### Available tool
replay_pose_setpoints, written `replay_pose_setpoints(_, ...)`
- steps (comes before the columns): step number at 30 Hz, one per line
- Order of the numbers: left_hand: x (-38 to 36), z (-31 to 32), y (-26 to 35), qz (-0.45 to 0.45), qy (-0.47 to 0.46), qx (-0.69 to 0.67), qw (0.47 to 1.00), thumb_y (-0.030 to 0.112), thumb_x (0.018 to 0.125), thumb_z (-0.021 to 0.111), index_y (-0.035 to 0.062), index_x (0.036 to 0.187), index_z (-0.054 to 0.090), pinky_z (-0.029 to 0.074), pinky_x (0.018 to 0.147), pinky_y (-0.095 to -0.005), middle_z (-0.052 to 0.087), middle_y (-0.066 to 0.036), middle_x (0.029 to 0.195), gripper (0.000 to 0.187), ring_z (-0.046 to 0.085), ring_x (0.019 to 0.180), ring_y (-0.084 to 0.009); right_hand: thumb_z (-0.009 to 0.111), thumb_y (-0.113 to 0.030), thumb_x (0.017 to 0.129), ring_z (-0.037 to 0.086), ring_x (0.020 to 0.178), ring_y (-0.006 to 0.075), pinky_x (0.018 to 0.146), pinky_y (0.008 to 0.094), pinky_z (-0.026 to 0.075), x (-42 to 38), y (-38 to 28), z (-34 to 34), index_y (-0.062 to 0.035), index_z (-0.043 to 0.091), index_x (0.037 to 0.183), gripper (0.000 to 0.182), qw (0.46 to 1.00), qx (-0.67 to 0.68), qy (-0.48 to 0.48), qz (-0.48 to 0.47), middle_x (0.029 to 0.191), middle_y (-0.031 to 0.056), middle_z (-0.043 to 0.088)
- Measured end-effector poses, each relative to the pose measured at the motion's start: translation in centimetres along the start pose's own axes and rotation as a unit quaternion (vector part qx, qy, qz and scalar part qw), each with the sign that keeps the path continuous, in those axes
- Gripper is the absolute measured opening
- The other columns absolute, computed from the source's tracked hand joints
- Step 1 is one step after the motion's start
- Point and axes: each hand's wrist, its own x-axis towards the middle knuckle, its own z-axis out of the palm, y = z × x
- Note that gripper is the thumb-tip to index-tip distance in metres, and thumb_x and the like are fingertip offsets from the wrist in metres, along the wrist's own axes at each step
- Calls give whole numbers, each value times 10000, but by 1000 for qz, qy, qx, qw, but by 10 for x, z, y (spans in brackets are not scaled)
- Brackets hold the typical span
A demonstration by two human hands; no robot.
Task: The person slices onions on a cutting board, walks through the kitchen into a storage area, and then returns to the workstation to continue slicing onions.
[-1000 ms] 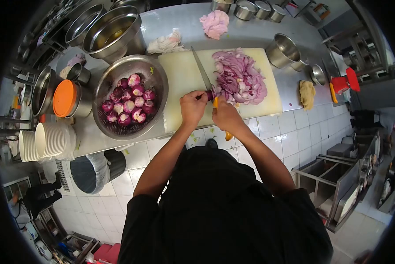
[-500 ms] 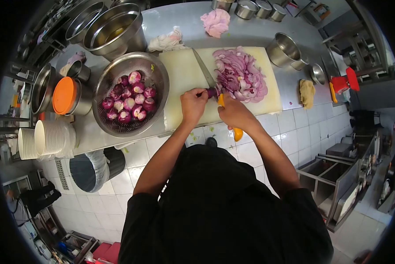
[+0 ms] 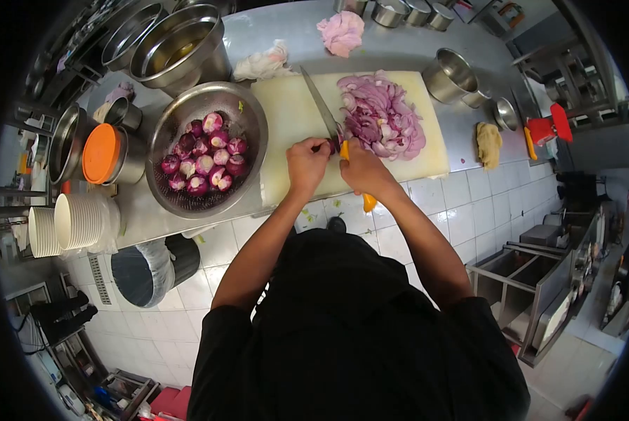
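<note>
A white cutting board (image 3: pixel 283 105) lies along the front edge of the steel table. On its left half, my left hand (image 3: pixel 309 165) has its fingers closed around a piece of red onion (image 3: pixel 334 144), mostly hidden by the fingers. My right hand (image 3: pixel 365 170) grips a knife by its yellow handle (image 3: pixel 369 203). The long knife blade (image 3: pixel 319 100) points away from me and to the left, right beside the onion piece. Sliced red onion (image 3: pixel 383 116) is heaped on the board's right half. A steel colander (image 3: pixel 250 158) of peeled red onions (image 3: pixel 204 164) stands to the left.
Large steel pots (image 3: pixel 209 67) stand behind the colander. An orange lid (image 3: pixel 101 153) and stacked white bowls (image 3: pixel 76 221) are at far left. A steel saucepan (image 3: pixel 451 77) and a yellow cloth (image 3: pixel 488 145) lie right of the board. Below the table is a lined bin (image 3: pixel 140 274).
My right hand and the knife have shifted slightly left, toward my left hand. The blade is now closer against the onion piece, which shows less. The heap of slices looks much the same.
</note>
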Motion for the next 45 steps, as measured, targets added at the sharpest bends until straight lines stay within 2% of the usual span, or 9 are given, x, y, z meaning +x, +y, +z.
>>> replay_pose_setpoints(6, 0, 2, -1, -5, 10, -28, 1000, 153, 871, 702, -10, 942, 779, 542, 613, -314, 722, -125, 669, 194, 678, 568, -172, 499, -130, 949, 665, 505, 336, 524, 445, 555, -50, -27, -17, 102, 416, 1230, 374, 998, 5, -39, 49, 750, 260, 672)
replay_pose_setpoints(9, -2, -4, 14, -20, -1, 8, 1000, 103, 881, 694, -42, 964, 771, 554, 636, -276, 744, -109, 737, 184, 698, 632, -137, 495, -129, 949, 663, 506, 342, 532, 452, 556, -20, 12, 23, 98, 419, 1231, 369, 998, -53, 31, -12, 747, 254, 673)
replay_pose_setpoints(12, -1, -2, 13, -10, -2, 18, 1000, 87, 886, 687, -53, 978, 769, 556, 646, -259, 755, -101, 761, 186, 705, 657, -119, 537, -111, 902, 666, 748, 533, 739, 553, 548, 1, 6, 28, 126, 433, 1198, 393, 997, -23, 66, -23, 856, 336, 682)
replay_pose_setpoints(21, -3, -4, 15, -19, -8, 12, 1000, 93, 897, 686, -49, 963, 767, 546, 644, -260, 749, -84, 752, 177, 693, 652, -114, 486, -118, 958, 674, 522, 310, 514, 425, 554, -50, -30, -16, 98, 421, 1220, 345, 997, -6, -43, 65, 761, 244, 677)
replay_pose_setpoints(27, -1, -3, 10, -20, -11, 5, 1000, 89, 902, 688, -52, 962, 765, 549, 647, -258, 743, -81, 750, 171, 693, 659, -115, 493, -108, 953, 665, 503, 320, 510, 439, 551, -29, 6, 17, 87, 433, 1157, 289, 999, -48, 22, 4, 749, 256, 666)
replay_pose_setpoints(30, 1, 2, 6, -5, 9, -20, 1000, 121, 883, 694, -25, 938, 775, 536, 614, -289, 728, -106, 694, 175, 676, 596, -145, 532, -90, 901, 655, 906, 542, 828, 562, 529, 0, 20, 37, 146, 431, 1209, 401, 988, -68, 101, -94, 922, 361, 675)
replay_pose_setpoints(36, 1, -3, 11, -21, -14, 7, 1000, 77, 898, 692, -65, 983, 763, 570, 648, -269, 752, -91, 792, 179, 698, 665, -123, 504, -82, 904, 701, 662, 428, 659, 491, 572, -29, -28, -17, 144, 426, 1235, 409, 998, 18, -41, 49, 787, 324, 677)
replay_pose_setpoints(39, 1, -2, 7, -20, -19, -7, 1000, 71, 898, 685, -67, 994, 762, 570, 652, -264, 754, -96, 797, 185, 700, 668, -121, 497, -107, 958, 666, 495, 312, 491, 430, 549, -51, -24, -14, 120, 411, 1211, 351, 998, -9, -36, 54, 738, 238, 666)
replay_pose_setpoints(45, 1, 2, 0, 0, 6, -25, 1000, 120, 858, 681, -20, 911, 778, 523, 598, -307, 711, -110, 658, 179, 653, 567, -147, 480, -104, 972, 662, 490, 314, 482, 428, 547, -64, -23, -15, 128, 400, 1188, 326, 997, -6, -58, 54, 727, 244, 662)
